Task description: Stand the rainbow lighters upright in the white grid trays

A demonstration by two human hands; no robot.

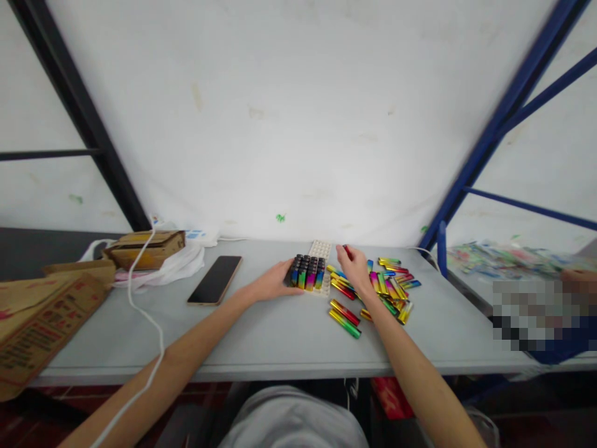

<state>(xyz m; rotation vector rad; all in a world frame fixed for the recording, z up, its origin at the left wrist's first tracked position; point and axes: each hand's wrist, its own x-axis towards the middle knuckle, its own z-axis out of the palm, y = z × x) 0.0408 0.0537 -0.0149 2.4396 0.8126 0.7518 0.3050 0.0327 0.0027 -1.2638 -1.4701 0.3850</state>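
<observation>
Black-topped, shiny multicoloured tubes (308, 274) stand upright in close rows on a cream, knobbed tray (321, 250). My left hand (275, 280) is closed around the left side of this group, its fingers partly hidden behind it. To the right of the tray, my right hand (357, 266) is raised a little above the table, fingers pinched on a small dark-red piece (346, 250), probably the end of a tube; most of it is hidden. Loose metallic tubes (387, 286) in gold, red, green, blue and purple lie in a pile beside and beneath my right wrist.
On the grey table (270, 345), a phone (215, 280) lies left of my left hand. Farther left are cardboard boxes (147, 249), a white plastic bag (186, 264) and a white cable (140, 305). Another person's hand (578, 278) shows at far right, past a blue frame (485, 137).
</observation>
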